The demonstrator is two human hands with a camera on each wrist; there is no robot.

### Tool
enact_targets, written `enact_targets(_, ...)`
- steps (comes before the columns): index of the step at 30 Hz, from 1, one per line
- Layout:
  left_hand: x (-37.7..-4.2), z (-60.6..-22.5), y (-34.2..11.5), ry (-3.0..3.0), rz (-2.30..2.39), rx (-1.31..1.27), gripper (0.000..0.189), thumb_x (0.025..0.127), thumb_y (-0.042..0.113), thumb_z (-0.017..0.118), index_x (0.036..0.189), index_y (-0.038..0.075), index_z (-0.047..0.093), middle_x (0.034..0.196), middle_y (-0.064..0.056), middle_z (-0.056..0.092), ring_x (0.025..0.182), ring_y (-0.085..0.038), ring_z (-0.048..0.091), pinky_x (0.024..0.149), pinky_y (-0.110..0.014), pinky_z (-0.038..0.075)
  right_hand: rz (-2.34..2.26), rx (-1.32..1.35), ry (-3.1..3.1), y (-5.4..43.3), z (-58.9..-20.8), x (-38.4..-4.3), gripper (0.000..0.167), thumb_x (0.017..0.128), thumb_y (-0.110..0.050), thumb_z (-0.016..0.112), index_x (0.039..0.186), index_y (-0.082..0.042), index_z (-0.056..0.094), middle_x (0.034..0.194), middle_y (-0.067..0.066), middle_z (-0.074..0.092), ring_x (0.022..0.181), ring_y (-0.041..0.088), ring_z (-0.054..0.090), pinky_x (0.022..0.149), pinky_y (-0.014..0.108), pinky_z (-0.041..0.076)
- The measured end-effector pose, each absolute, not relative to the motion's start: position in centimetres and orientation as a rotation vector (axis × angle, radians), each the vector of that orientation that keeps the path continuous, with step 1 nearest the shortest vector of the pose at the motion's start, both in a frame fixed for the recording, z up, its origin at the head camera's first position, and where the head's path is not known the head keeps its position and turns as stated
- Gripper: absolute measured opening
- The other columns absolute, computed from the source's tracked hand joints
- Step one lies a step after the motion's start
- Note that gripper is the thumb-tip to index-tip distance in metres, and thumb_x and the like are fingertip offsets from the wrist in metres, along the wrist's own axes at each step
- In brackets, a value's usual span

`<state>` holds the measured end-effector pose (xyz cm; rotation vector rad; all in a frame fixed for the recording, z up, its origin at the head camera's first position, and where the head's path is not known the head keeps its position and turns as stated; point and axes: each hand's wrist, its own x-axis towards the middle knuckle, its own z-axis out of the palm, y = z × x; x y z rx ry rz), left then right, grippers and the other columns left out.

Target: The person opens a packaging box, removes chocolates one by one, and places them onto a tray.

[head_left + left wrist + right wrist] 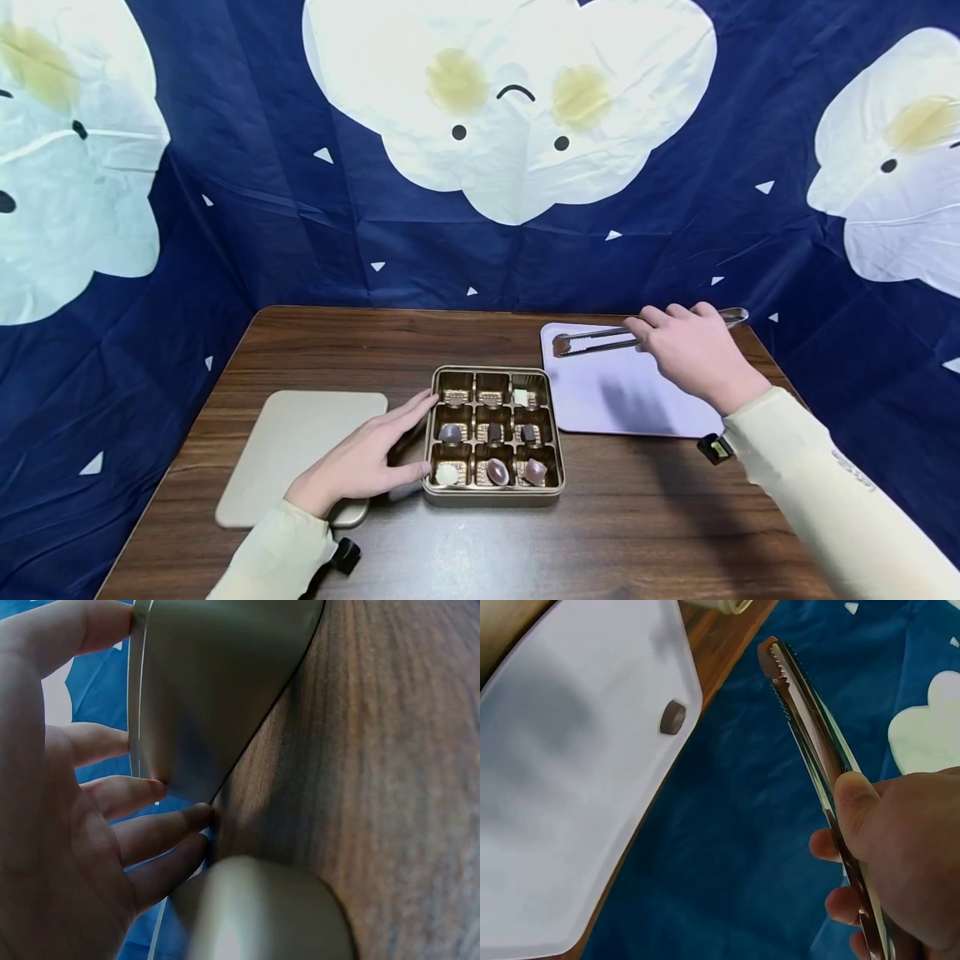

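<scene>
A square gold tin [493, 495] with a divided gold insert stands mid-table. White, brown and dark chocolates [497, 472] lie in its middle and near rows. In the far row, a white chocolate [521, 397] sits in the right compartment; the other two show bare lining. My left hand [367, 458] touches the tin's left side with extended fingers and thumb. Metal tongs [600, 342] are gripped in my right hand [693, 354], raised over the lilac tray [667, 421]. Their tips pinch a brown chocolate [768, 658]. Another brown chocolate [673, 718] lies near the tray's edge in the right wrist view.
A beige lid-like panel [300, 442] lies left of the tin, partly under my left forearm. The tray is right of the tin, near the back edge of the wooden table [480, 558]. Blue fabric with cloud faces [510, 258] surrounds the table's back and sides.
</scene>
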<state>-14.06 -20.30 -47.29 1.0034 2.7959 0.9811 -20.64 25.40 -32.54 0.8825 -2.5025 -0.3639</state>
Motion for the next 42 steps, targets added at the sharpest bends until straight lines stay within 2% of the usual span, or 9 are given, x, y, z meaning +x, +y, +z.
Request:
enact_targets(8,-14.1,-46.9,-20.3,2.787,0.985,0.994,0.092,0.093,0.040,0.076,0.167,0.013,0.029,0.171,-0.017,0.029,0.152,-0.036,0.037,0.117,-0.066,0.036,-0.326,0.792,-2.568,28.0,-34.0,-21.5,0.033,0.081,-0.014,0.081,0.113,-0.013,0.075,0.102,0.004,0.072,0.080,0.031,0.068,0.059,0.049,0.048)
enact_targets(15,-14.1,-47.0,-20.3,2.778,0.993,0.999,0.092,0.093,0.041,0.075,0.167,0.014,0.029,0.171,-0.018,0.029,0.152,-0.036,0.038,0.118,-0.066,0.036,-0.303,0.691,-2.669,29.8,-35.3,-22.3,0.030,0.085,-0.013,0.079,0.115,-0.012,0.075,0.103,0.007,0.073,0.081,0.033,0.070,0.057,0.048,0.047)
enact_targets(22,-14.2,-47.2,-20.3,2.783,0.986,1.012,0.091,0.094,0.045,0.074,0.167,0.014,0.029,0.171,-0.017,0.029,0.152,-0.036,0.038,0.117,-0.066,0.036,-0.283,0.591,-2.826,31.2,-36.7,-23.0,0.027,0.087,-0.012,0.078,0.114,-0.011,0.072,0.105,0.010,0.072,0.086,0.037,0.071,0.062,0.055,0.051)
enact_targets(30,-14.1,-47.2,-20.3,2.793,0.977,1.019,0.092,0.094,0.044,0.074,0.168,0.013,0.028,0.171,-0.018,0.029,0.152,-0.036,0.038,0.118,-0.064,0.037,-0.263,0.487,-2.938,31.6,-38.6,-23.8,0.030,0.095,-0.015,0.073,0.124,-0.011,0.070,0.113,0.012,0.072,0.089,0.036,0.071,0.063,0.052,0.049)
enact_targets(42,-14.0,-47.1,-20.2,2.785,0.988,1.005,0.092,0.093,0.043,0.075,0.167,0.014,0.029,0.171,-0.017,0.029,0.152,-0.035,0.037,0.118,-0.060,0.038,-0.195,0.429,-2.960,31.8,-39.6,-24.1,0.027,0.096,-0.015,0.069,0.123,-0.011,0.069,0.113,0.013,0.070,0.090,0.037,0.070,0.068,0.058,0.049)
